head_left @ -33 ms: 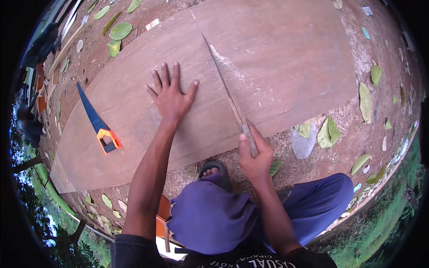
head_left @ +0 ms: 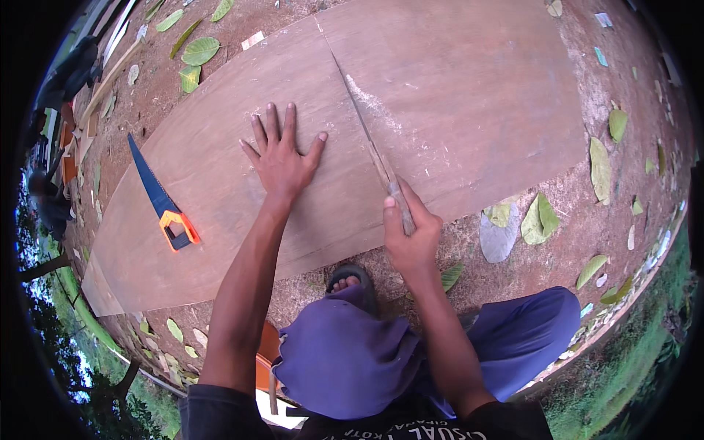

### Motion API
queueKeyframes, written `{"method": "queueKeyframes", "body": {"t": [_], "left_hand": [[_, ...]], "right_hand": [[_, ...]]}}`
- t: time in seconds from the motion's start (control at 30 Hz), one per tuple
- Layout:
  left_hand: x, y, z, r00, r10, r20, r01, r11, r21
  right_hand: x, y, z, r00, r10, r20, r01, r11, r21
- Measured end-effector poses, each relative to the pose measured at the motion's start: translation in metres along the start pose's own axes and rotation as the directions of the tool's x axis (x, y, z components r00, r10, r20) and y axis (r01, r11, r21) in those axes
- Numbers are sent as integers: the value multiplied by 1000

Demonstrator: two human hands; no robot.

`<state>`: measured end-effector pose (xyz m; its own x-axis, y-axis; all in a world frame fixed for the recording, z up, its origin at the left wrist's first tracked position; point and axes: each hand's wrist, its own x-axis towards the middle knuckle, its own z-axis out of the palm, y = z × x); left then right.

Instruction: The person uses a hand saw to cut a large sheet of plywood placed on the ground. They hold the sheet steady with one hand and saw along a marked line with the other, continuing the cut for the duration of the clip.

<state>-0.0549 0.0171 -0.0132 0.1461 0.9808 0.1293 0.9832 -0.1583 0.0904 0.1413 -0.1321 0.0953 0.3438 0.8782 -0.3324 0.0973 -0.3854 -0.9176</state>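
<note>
A large brown plywood sheet (head_left: 477,95) lies on the ground in front of me. My left hand (head_left: 284,165) rests flat on it, fingers spread, left of a long straight cut line. In my right hand (head_left: 415,242), at the sheet's near edge, is the handle of a handsaw (head_left: 354,106), fingers wrapped round it and thumb along the top. Its narrow blade points away from me, in line with the cut, seen nearly edge-on. Pale sawdust (head_left: 374,103) is scattered right of the blade. A second handsaw (head_left: 152,183), blue-bladed with an orange and black handle, lies on the sheet's left part.
Reddish soil with fallen leaves (head_left: 599,170) surrounds the sheet. My sandalled foot (head_left: 350,282) is by its near edge. A grey oval piece (head_left: 499,236) lies near the right hand. Wooden strips (head_left: 110,81) and partly visible people (head_left: 51,205) are at the far left.
My right hand has moved slightly forward and left, pushing the handsaw a little farther along the cut line. The left hand stays flat on the sheet.
</note>
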Motion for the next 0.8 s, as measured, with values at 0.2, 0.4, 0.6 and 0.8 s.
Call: {"method": "queueKeyframes", "body": {"t": [0.2, 0.4, 0.6, 0.8], "left_hand": [[4, -9, -1, 1000, -30, -5, 30, 999, 44], [5, 4, -3, 1000, -2, 5, 2, 1000, 14], [4, -11, -3, 1000, -27, -4, 27, 999, 40], [5, -3, 1, 1000, -14, -19, 15, 1000, 4]], "right_hand": [[-104, 24, -48, 977, -207, -44, 200, 971, -129], [-18, 19, -6, 988, -122, -96, 117, 992, -50], [-92, 33, -40, 968, -239, -77, 230, 967, -111], [-59, 19, -18, 987, -144, -69, 136, 985, -101]]}}
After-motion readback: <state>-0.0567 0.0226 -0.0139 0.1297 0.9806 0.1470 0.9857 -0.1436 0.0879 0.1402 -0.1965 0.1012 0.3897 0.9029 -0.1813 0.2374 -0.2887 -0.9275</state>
